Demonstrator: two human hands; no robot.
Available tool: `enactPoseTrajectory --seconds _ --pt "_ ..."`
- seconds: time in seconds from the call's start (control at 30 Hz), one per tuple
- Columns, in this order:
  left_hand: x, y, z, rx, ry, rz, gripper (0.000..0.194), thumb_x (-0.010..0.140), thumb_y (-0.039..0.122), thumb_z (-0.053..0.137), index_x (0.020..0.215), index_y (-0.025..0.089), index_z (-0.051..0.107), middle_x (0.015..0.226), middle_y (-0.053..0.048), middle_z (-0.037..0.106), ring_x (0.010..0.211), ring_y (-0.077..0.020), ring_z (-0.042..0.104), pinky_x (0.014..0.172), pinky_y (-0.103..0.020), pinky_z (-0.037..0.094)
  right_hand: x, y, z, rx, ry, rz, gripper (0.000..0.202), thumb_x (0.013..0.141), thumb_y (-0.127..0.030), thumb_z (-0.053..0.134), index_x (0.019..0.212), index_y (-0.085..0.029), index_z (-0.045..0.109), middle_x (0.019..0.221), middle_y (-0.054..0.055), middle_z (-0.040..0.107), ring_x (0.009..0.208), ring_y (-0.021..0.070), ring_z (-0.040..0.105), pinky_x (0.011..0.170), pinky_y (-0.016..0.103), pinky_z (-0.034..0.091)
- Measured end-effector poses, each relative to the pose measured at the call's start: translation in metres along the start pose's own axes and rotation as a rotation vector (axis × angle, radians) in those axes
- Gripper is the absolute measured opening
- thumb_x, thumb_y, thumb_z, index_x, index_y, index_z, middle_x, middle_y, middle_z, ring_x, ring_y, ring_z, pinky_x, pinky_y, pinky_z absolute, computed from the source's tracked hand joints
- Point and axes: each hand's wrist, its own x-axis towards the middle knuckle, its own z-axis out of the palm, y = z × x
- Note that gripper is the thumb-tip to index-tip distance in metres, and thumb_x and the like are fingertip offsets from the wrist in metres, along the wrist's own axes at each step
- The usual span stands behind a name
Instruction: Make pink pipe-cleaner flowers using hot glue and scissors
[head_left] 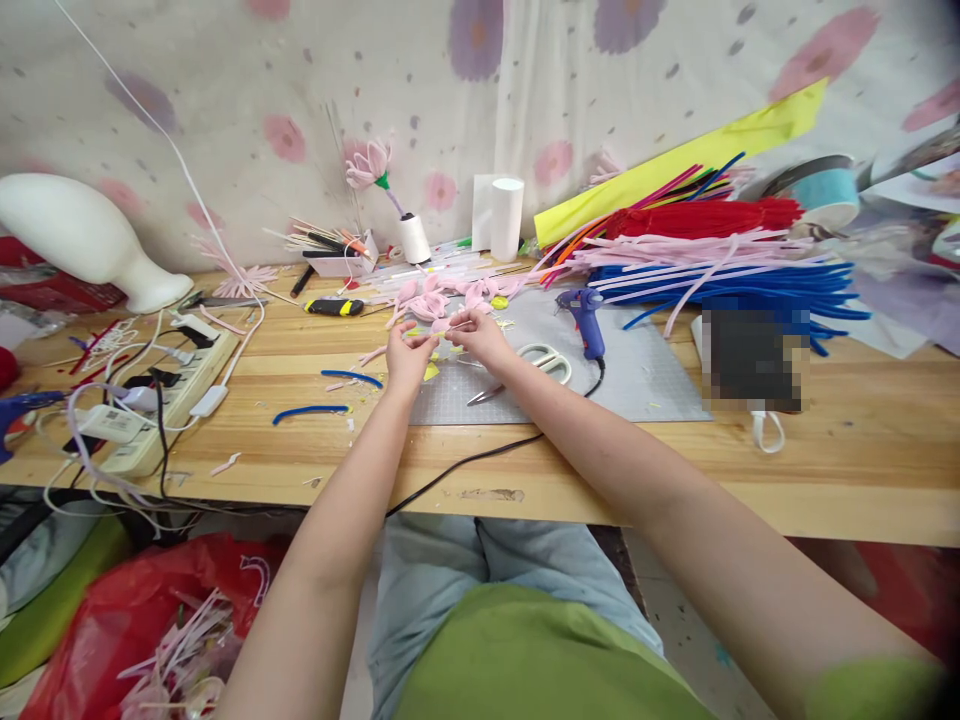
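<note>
Both my hands meet over the left part of the grey cutting mat [637, 385]. My left hand [409, 355] is closed, fingertips pinched together; what they hold is too small to name. Beside it, my right hand [478, 338] is also closed, thumb and forefinger pressed on something small and pale that I cannot make out. Pink fuzzy petal pieces [425, 300] lie just beyond my fingers. Scissors [551, 362] with pale handles rest beneath my right wrist. A blue glue gun [586, 318] stands to their right. Two blue fuzzy stems [311, 410] lie left of my left hand.
Bundles of blue [795, 290], pink and red stems are at the back right. A power strip [176, 390] with cables is at left, near a white foam head [82, 235]. A yellow-black cutter [334, 307] and a spool [413, 238] holding a pink flower stand behind.
</note>
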Motion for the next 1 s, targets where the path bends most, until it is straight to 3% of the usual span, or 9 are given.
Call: enactPoseTrajectory --seconds 0.13,0.3,0.5,0.63,0.73,0.87,1.0 --pt "-0.003 -0.003 0.000 -0.045 0.039 -0.011 0.054 0.062 0.011 0.067 0.110 0.018 0.044 0.071 0.002 0.062 0.067 -0.0130 0.065 0.064 -0.026 0.052 -0.005 -0.006 -0.021 -0.074 -0.020 -0.076 0.017 0.062 -0.014 0.064 0.072 -0.018 0.052 0.061 -0.005 0.056 0.062 0.0095 0.056 0.063 0.024 0.046" --pt "-0.006 -0.013 0.001 -0.017 0.049 0.057 0.051 0.070 0.018 0.062 0.116 0.019 0.042 0.081 -0.003 0.065 0.075 -0.0150 0.067 0.068 -0.028 0.053 -0.022 -0.018 -0.077 -0.159 -0.142 -0.129 0.015 0.063 -0.020 0.067 0.075 -0.017 0.059 0.072 0.001 0.064 0.071 0.0129 0.059 0.072 0.029 0.047" --pt "-0.013 -0.010 -0.009 0.488 0.032 0.332 0.046 0.075 0.022 0.058 0.121 0.022 0.048 0.089 -0.004 0.070 0.090 -0.0180 0.064 0.087 -0.034 0.047 -0.044 -0.020 -0.128 -0.376 -0.160 -0.059 0.018 0.063 -0.028 0.069 0.077 -0.017 0.062 0.064 0.000 0.061 0.061 0.0120 0.055 0.062 0.027 0.045" --pt "-0.013 -0.011 -0.013 0.729 -0.004 0.423 0.047 0.079 0.024 0.053 0.125 0.022 0.049 0.092 -0.004 0.070 0.099 -0.0207 0.061 0.092 -0.036 0.043 -0.055 -0.027 -0.155 -0.439 -0.281 0.011 0.029 0.061 -0.042 0.071 0.077 -0.019 0.063 0.066 0.000 0.062 0.061 0.0123 0.055 0.060 0.026 0.044" --pt "-0.009 -0.015 -0.012 0.842 -0.012 0.480 0.047 0.078 0.021 0.053 0.125 0.020 0.051 0.090 -0.005 0.070 0.100 -0.0228 0.060 0.094 -0.038 0.040 -0.060 -0.034 -0.179 -0.485 -0.283 0.089 0.035 0.059 -0.050 0.071 0.072 -0.019 0.061 0.063 0.001 0.061 0.058 0.0125 0.053 0.056 0.027 0.043" --pt "-0.006 -0.016 -0.009 0.931 0.010 0.495 0.044 0.078 0.021 0.052 0.122 0.018 0.055 0.089 -0.008 0.070 0.101 -0.0258 0.058 0.094 -0.040 0.039 -0.060 -0.031 -0.208 -0.592 -0.169 0.145 0.038 0.060 -0.055 0.068 0.066 -0.019 0.057 0.057 0.001 0.056 0.054 0.0115 0.049 0.053 0.026 0.039" --pt "-0.005 -0.016 -0.008 0.930 0.000 0.491 0.048 0.077 0.013 0.046 0.125 0.018 0.054 0.096 -0.009 0.068 0.103 -0.0257 0.056 0.094 -0.041 0.040 -0.050 -0.015 -0.215 -0.723 0.194 0.076 0.041 0.058 -0.055 0.070 0.073 -0.018 0.058 0.060 0.000 0.055 0.053 0.0110 0.047 0.053 0.027 0.039"
